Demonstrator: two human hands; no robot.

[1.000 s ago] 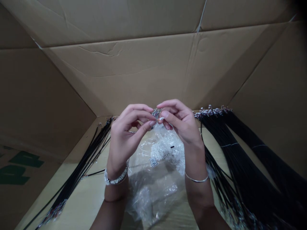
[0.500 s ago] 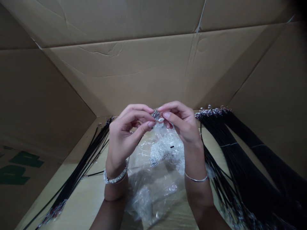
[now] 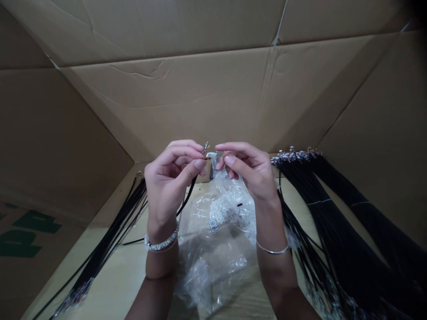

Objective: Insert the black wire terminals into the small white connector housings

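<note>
Cardboard walls point(image 3: 167, 84): brown and creased, they close off the far edge and both sides of your workspace.
Tabletop point(image 3: 116, 266): pale, with the work held above it.
Left hand point(image 3: 170, 178): your thumb and fingers are pinched on the black cable point(image 3: 188, 195) near its end, and its length curves down behind your wrist.
Thin wires point(image 3: 206, 146): they fan out past your left fingertips; the exact count is too small to tell.
White connector point(image 3: 211, 154): just beyond those tips, in the gap between your hands; whether every wire enters it, you cannot tell from here.
Right hand point(image 3: 250, 169): fingers curled with a narrow gap, nothing visible between them, close beside the connector.
Handling: the cable looks light and springy, the wires soft and easily bent, the connector hard and fiddly. Your surest hold is probably the black jacket just below the wires, with the connector taken by its sides.
Clear plastic bag point(image 3: 213, 258): under your hands, crinkled and likely slippery, with small white pieces point(image 3: 230, 209) heaped inside.
Cable bundles: a slim one point(image 3: 110, 235) lies to your left, thicker ones point(image 3: 320, 200) to your right.
</note>
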